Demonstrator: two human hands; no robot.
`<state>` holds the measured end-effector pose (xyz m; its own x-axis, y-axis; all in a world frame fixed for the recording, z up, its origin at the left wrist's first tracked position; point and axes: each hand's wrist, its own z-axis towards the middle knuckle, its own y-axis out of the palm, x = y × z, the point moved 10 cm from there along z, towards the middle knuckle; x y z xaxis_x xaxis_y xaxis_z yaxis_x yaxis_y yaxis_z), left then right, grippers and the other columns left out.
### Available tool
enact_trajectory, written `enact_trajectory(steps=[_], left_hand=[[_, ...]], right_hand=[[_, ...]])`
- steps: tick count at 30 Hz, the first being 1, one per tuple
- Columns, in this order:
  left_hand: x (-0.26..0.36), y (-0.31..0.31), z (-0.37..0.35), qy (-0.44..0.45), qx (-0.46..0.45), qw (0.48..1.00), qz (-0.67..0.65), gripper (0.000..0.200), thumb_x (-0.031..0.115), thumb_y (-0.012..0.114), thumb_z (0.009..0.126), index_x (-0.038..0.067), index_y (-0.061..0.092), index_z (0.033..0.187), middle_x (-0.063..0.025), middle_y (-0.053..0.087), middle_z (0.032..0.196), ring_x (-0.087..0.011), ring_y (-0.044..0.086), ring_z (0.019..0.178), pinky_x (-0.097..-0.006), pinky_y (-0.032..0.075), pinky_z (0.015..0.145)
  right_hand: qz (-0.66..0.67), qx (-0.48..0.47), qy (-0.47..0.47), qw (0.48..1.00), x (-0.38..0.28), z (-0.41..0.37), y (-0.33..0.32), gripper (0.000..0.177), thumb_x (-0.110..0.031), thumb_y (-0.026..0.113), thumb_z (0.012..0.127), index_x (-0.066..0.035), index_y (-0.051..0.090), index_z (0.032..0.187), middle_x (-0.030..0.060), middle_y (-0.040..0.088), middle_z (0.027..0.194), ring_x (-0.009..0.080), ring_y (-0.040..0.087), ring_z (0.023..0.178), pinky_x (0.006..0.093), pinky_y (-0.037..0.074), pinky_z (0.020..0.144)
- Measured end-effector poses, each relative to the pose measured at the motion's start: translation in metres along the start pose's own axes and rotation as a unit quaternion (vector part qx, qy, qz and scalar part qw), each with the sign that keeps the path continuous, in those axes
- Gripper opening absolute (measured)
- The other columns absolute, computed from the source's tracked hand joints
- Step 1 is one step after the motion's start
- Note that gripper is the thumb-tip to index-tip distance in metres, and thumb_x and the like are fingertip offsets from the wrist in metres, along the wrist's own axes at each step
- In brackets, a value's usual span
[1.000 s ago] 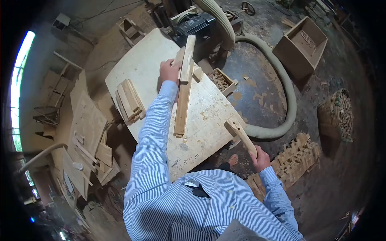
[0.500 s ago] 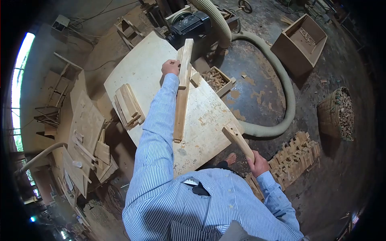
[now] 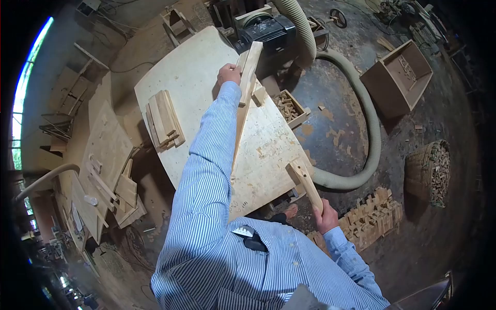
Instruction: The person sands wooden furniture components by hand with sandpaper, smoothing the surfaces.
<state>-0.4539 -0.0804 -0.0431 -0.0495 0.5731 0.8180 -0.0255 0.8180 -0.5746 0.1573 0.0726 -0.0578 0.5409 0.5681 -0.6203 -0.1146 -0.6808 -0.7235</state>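
Observation:
My left hand [image 3: 229, 75] is closed at the edge of a pale wooden strip [image 3: 251, 64] on the far side of the worktable [image 3: 196, 67]. Part of the grip is hidden behind my knuckles. A longer board [image 3: 241, 126] runs back toward me, mostly covered by my sleeve. Beside the strip is a small wood block [image 3: 259, 95]. Low at the right, my right hand [image 3: 326, 216] wraps round the lower end of a wooden lever [image 3: 307, 187], whose upper end sits at the table's near right corner.
A stack of wooden pieces [image 3: 164, 119] lies on the table's left. A motor [image 3: 266, 31] and ribbed hose [image 3: 369, 124] stand beyond. A box of offcuts [image 3: 289, 108], a large open box [image 3: 398, 77], a filled basket [image 3: 429, 173] and piled blocks [image 3: 374, 219] are at right.
The view has turned slightly, shifting the far scene rightward. My left sleeve now hides more of the long board. Both hands keep their holds, the right slightly lower in view.

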Motion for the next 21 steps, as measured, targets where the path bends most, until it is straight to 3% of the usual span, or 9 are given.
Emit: enact_trajectory(steps=[15,21], left_hand=[[0.014,-0.011,-0.002,0.031,0.031,0.999,-0.019,0.017,0.029,0.082,0.083,0.013,0.082,0.090,-0.0100,0.080,0.096,-0.0287,0.075,0.092,-0.0393,0.057,0.090],[0.018,-0.016,-0.002,0.056,0.058,0.997,0.015,0.016,0.032,0.080,0.084,0.017,0.082,0.092,-0.0119,0.079,0.100,-0.0320,0.075,0.096,-0.0416,0.058,0.089]], right_hand=[[0.015,0.038,-0.032,0.999,0.012,0.011,0.018,0.039,-0.035,0.058,0.102,-0.003,0.059,0.126,0.0271,0.070,0.095,0.0460,0.071,0.091,0.0515,0.055,0.079],[0.022,0.045,-0.036,0.998,0.019,0.013,0.021,0.040,-0.038,0.058,0.103,-0.004,0.060,0.124,0.0288,0.069,0.097,0.0496,0.068,0.092,0.0527,0.054,0.079]])
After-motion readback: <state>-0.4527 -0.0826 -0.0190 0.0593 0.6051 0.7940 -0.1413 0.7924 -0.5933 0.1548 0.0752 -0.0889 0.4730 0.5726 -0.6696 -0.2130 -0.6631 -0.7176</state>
